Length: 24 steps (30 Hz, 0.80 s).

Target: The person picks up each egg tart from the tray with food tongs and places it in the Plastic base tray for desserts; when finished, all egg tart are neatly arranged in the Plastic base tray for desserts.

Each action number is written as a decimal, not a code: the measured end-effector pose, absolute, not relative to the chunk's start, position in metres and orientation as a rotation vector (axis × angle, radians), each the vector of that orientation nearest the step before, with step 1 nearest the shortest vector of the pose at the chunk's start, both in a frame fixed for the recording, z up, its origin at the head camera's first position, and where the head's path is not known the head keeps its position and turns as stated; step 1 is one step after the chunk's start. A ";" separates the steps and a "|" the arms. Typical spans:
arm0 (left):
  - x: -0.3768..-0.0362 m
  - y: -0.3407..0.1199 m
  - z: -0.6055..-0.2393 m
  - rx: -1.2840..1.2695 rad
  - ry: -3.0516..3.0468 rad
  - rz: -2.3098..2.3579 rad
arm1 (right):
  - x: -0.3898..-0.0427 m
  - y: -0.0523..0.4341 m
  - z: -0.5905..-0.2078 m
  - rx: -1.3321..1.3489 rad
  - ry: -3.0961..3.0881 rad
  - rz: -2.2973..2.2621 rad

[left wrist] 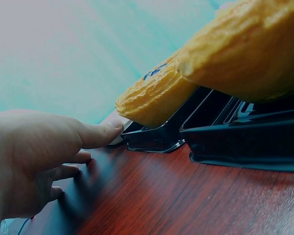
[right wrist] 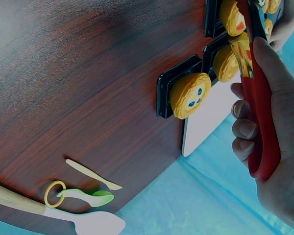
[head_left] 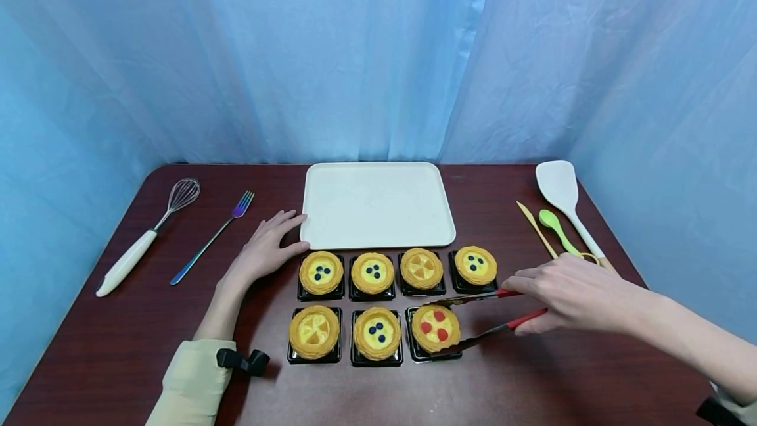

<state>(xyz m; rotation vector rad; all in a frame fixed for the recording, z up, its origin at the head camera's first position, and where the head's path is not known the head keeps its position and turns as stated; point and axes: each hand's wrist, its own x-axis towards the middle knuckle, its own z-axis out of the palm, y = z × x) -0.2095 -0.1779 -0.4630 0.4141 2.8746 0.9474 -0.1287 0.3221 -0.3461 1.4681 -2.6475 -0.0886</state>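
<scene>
- Gripping red-handled tongs (head_left: 481, 313) in the right hand (head_left: 570, 294), fingers (right wrist: 245, 128) curled round the handles.
- Straddling the tart with red dots (head_left: 435, 327), one tong arm on either side; contact with the pastry too fine to tell.
- Sitting rightmost in the near row of three: round, golden ridged crust, yellow filling, red spots on top, black square holder beneath.
- Resting flat on the bench (head_left: 118, 347): left hand (head_left: 263, 252), fingers loosely spread, holding nothing, thumb tip against the holder of the far-left tart with dark dots (head_left: 321, 273).
- Lying just beyond the far row of four tarts: white tray (head_left: 377, 206).
- Lined up far left: whisk (head_left: 150, 232), fork (head_left: 213, 236).
- Set at far right: white spatula (head_left: 564, 202), green spoon (head_left: 558, 229), yellow knife (head_left: 535, 227).
</scene>
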 end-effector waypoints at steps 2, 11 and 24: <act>-0.209 -0.177 -0.463 0.414 2.878 0.949 | -0.129 0.322 -0.346 1.467 -2.648 -0.093; -0.208 -0.176 -0.462 0.424 2.898 0.947 | -0.129 0.322 -0.345 1.466 -2.659 -0.096; -0.208 -0.176 -0.462 0.432 2.896 0.952 | -0.128 0.322 -0.345 1.466 -2.658 -0.101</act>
